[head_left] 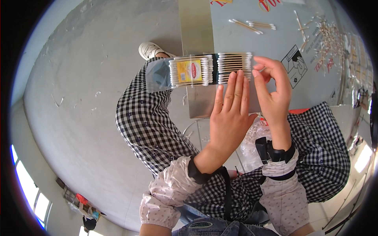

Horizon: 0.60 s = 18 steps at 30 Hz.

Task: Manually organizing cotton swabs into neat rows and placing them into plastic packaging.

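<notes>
A row of cotton swabs (236, 59) with wooden sticks and white tips lies on a dark strip at the table's near left edge. My left hand (230, 100) rests flat over the near part of this row, its fingers stretched out side by side. At the row's right end my right hand (275, 88) is bent, thumb and fingertips a little apart, with nothing visible between them. Left of the row, a clear plastic bag (158, 74) holds another batch of swabs with a yellow and red label (189, 70); it reaches out past the table edge.
Several loose swabs (246, 26) lie farther back on the grey table surface (232, 43). A large heap of swabs (327, 39) spreads at the far right, beside clear-wrapped packs (358, 59). Crumpled clear plastic (252, 143) hangs below the table edge near my wrists.
</notes>
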Motion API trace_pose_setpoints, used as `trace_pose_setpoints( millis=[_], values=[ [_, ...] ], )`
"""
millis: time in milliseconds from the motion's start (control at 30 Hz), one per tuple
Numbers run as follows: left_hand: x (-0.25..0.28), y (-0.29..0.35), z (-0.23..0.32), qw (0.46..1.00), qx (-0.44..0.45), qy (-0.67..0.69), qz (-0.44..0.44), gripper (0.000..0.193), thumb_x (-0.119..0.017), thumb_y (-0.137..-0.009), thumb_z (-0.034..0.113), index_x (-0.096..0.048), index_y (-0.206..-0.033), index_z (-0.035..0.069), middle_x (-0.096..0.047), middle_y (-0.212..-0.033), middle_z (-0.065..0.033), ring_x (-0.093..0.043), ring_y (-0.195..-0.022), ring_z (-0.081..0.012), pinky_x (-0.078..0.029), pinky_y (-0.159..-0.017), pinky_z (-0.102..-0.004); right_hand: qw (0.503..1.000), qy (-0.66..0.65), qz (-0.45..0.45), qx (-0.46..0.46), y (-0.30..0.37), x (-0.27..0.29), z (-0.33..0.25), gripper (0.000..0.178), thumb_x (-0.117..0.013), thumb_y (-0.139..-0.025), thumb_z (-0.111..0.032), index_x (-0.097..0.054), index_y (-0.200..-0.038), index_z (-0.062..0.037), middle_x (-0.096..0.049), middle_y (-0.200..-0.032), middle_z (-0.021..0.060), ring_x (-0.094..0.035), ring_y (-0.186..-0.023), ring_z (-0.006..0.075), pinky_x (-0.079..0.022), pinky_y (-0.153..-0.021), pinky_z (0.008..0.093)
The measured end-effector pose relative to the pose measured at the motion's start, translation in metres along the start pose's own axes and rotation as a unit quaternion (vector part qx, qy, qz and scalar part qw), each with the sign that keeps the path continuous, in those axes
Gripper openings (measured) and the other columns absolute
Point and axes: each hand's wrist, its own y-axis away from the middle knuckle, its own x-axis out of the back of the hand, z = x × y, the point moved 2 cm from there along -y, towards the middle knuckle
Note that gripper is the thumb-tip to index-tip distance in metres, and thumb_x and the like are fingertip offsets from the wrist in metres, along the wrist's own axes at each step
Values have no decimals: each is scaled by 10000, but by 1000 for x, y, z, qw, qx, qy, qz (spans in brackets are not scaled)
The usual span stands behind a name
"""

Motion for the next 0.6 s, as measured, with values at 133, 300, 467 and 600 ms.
trace_pose_setpoints(
  millis=[133, 300, 467, 600],
  values=[
    [-6, 4, 0, 1000, -10, -13, 8, 924, -686, -799, 500, -382, -1488, -34, -313, -1605, -163, -225, -1520, -310, -195, -1231, -467, 995, 30, -81, 57, -12, -7, -16, 200, -641, -841, 46, -619, -1019, -43, -666, -868, 66, -650, -744, 232, -527, -657, 334],
    [-14, 8, -2, 1000, -4, 9, 22, 829, -673, -826, 466, -441, -1441, -38, -360, -1574, -181, -234, -1515, -319, -204, -1228, -479, 981, 77, -126, 124, -21, -21, -23, 174, -625, -836, 29, -582, -984, -51, -651, -846, 63, -641, -775, 258, -520, -649, 372],
    [-16, 8, 0, 999, -17, 11, 35, 769, -685, -818, 422, -480, -1399, -40, -447, -1515, -177, -290, -1491, -323, -193, -1236, -479, 975, 114, -127, 141, -23, -24, -25, 173, -624, -830, 40, -567, -963, -54, -632, -812, 65, -622, -752, 264, -507, -630, 389],
    [-16, 8, -1, 998, -19, 9, 54, 681, -709, -835, 383, -522, -1369, 5, -538, -1420, -177, -416, -1415, -338, -267, -1202, -497, 972, 134, -132, 143, -23, -28, -28, 175, -623, -822, 47, -564, -950, -56, -620, -794, 64, -617, -741, 266, -504, -624, 391]
  ],
)
